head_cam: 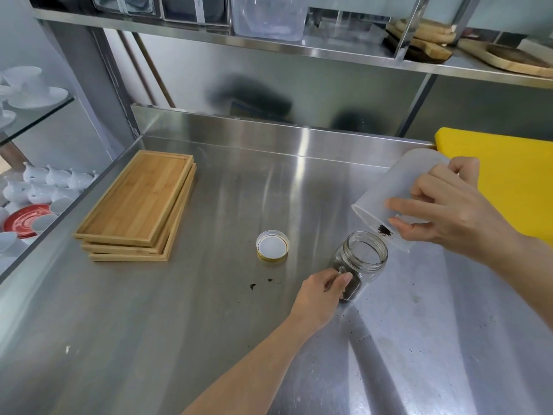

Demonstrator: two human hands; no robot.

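Note:
A small glass jar (360, 259) stands open on the steel counter (209, 310), with dark grounds at its bottom. My left hand (323, 295) grips the jar low on its left side. My right hand (449, 214) holds a translucent white plastic container (395, 187), tipped mouth-down just above and to the right of the jar's opening. A little clump of dark grounds (384, 230) clings at the container's lower rim. The jar's lid (272, 245) lies upside down on the counter, left of the jar.
Three stacked bamboo trays (137, 205) sit at the left of the counter. A yellow cutting board (508, 175) lies at the right edge. Spilled dark specks (253, 286) dot the counter near the jar. White crockery (45, 187) fills the glass shelves at left; a steel shelf (269, 46) hangs overhead.

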